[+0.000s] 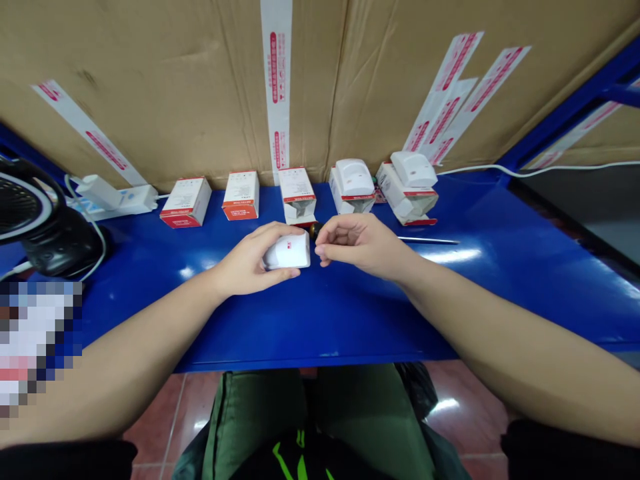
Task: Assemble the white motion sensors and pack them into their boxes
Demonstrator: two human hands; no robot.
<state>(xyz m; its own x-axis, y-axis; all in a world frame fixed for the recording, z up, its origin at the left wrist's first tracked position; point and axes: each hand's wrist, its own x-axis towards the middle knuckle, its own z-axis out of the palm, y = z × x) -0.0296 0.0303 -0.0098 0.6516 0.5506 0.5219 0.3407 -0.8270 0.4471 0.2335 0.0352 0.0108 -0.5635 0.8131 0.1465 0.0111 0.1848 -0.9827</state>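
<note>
My left hand (250, 261) is wrapped round a white detector housing (287, 251) with a small red logo, held just above the blue table (320, 327). Close to its right end is my right hand (357, 245), thumb and fingers curled into a loose pinch. Whether something small is between those fingertips cannot be made out. Behind the right hand lies a screwdriver (429, 241); its thin shaft sticks out to the right, and part of its dark handle shows between my hands. Beyond the hands stands an open detector box (297, 187).
Two closed boxes, one red-edged (186, 202) and one orange-edged (241, 195), stand at the back left. White detectors (355, 176) (414, 169) rest on two open boxes at the back right. A black fan (55, 233) and a power strip (120, 202) are left; cardboard (175, 80) lines the back.
</note>
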